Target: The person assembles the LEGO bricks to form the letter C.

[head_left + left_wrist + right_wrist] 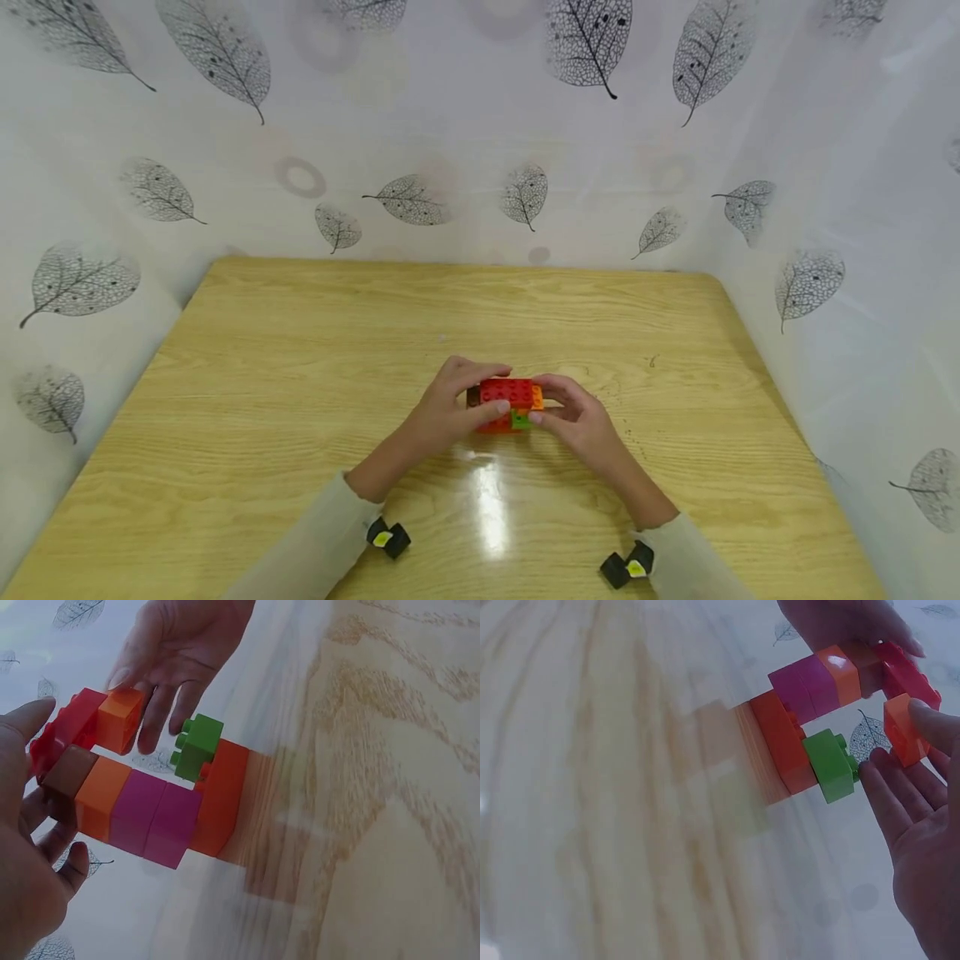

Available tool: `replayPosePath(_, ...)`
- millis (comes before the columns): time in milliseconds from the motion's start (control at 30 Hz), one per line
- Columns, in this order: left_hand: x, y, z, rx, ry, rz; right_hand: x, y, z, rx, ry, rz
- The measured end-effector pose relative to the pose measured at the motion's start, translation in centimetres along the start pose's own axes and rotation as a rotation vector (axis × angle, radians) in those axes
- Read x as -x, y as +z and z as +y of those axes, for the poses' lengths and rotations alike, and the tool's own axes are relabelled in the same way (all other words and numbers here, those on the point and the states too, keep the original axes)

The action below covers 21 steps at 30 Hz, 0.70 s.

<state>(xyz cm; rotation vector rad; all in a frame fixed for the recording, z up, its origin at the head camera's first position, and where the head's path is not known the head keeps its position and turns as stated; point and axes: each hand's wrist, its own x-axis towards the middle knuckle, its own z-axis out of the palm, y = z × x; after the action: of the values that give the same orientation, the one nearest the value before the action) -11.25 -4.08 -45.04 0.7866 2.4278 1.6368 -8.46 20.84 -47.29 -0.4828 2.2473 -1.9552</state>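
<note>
An upright stack of toy building bricks stands on the table. Its orange-red base brick (225, 802) carries two purple bricks (154, 817), an orange brick (103, 796) and a brown brick (69, 778) at the left end. At the base's other end sits a green brick (199, 746). A red brick (506, 389) reaches across from the top of the column. My left hand (448, 408) grips the stack around the red and brown bricks. With thumb and fingers, my right hand (583, 423) pinches another orange brick (900, 733) at the red brick's right end; whether those two are joined, I cannot tell.
The wooden table (300, 350) extends around the bricks on all sides. Behind it and along its sides hangs a white leaf-print curtain (465, 117). Small dark specks and marks (652, 361) dot the tabletop right of the hands.
</note>
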Motion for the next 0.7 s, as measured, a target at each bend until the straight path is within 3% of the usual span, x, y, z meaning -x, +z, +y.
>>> replayPosePath(133, 0.4, -0.8, -0.2, -0.012, 0.023, 0.022, 0.1, -0.4, 0.0, 0.038, -0.013, 0.010)
replayPosePath(267, 1.1, -1.5, -0.3, -0.090, 0.067, 0.052, 0.1, -0.6, 0.1, 0.049, -0.053, 0.014)
replayPosePath(467, 2.3, -1.9, -0.5, -0.155, 0.129, 0.104, 0.2, -0.6, 0.4, 0.104, -0.175, 0.019)
replayPosePath(600, 3.1, -1.8, -0.8, -0.148, 0.116, 0.133, 0.0, -0.4, 0.5, 0.110, -0.248, 0.008)
replayPosePath(700, 3.5, -1.8, -1.0, -0.156, 0.098, 0.117, 0.1, -0.4, 0.6, 0.117, -0.260, 0.014)
